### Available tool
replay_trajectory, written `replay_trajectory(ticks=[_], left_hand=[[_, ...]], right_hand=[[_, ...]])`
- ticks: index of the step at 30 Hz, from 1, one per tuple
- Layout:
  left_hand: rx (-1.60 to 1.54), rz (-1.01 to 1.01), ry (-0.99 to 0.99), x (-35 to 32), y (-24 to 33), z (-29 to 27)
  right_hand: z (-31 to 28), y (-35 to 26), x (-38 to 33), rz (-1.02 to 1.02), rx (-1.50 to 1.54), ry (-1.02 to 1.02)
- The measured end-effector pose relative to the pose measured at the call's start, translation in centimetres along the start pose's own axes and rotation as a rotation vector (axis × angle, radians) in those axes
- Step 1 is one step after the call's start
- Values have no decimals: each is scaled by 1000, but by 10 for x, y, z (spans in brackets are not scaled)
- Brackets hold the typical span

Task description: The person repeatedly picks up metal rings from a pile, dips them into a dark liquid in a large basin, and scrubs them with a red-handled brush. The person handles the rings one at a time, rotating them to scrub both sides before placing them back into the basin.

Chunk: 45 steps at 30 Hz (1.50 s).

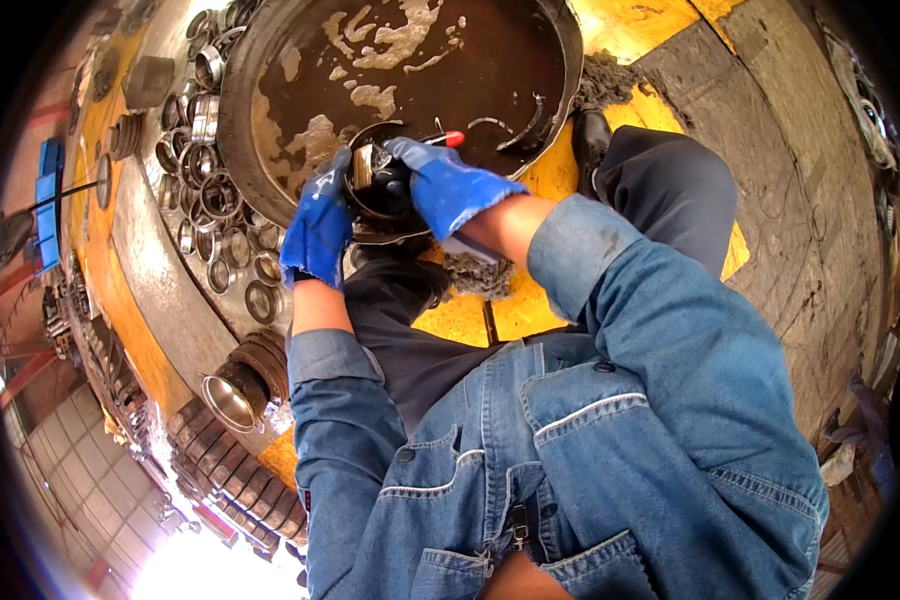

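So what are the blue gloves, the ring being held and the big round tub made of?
Gloves: probably rubber- or plastic-coated, judging by their smooth, wet-looking sheen.
Held ring: most likely metal, given the bright glint on its inner wall.
Tub: perhaps metal or dark plastic; its dull, grimy rim leaves that open.

A dark metal ring (pixel 363 166) with a shiny patch inside is at upper centre-left, opening upward; a red-ended tool (pixel 454 139) is just right.
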<state>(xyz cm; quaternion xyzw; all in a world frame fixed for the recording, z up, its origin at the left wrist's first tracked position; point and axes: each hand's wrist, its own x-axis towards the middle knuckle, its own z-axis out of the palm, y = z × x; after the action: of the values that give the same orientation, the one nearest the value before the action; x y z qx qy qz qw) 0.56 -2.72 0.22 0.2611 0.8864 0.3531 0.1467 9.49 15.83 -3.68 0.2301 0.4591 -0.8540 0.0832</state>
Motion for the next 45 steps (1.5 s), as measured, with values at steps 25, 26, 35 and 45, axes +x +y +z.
replay_trajectory(ticks=[25, 26, 35, 45], left_hand=[[-526, -330, 3, 9, 48, 0], [-649, -384, 25, 11, 49, 5], [-692, -588, 25, 27, 16, 17], [-671, -532, 19, 23, 12, 19]], right_hand=[[-16, -43, 77, -769, -1780, -739], [-19, -38, 82, -730, -1831, -702], [4, -71, 52, -9, -1938, -439], [-32, -86, 1, 93, -635, -326]])
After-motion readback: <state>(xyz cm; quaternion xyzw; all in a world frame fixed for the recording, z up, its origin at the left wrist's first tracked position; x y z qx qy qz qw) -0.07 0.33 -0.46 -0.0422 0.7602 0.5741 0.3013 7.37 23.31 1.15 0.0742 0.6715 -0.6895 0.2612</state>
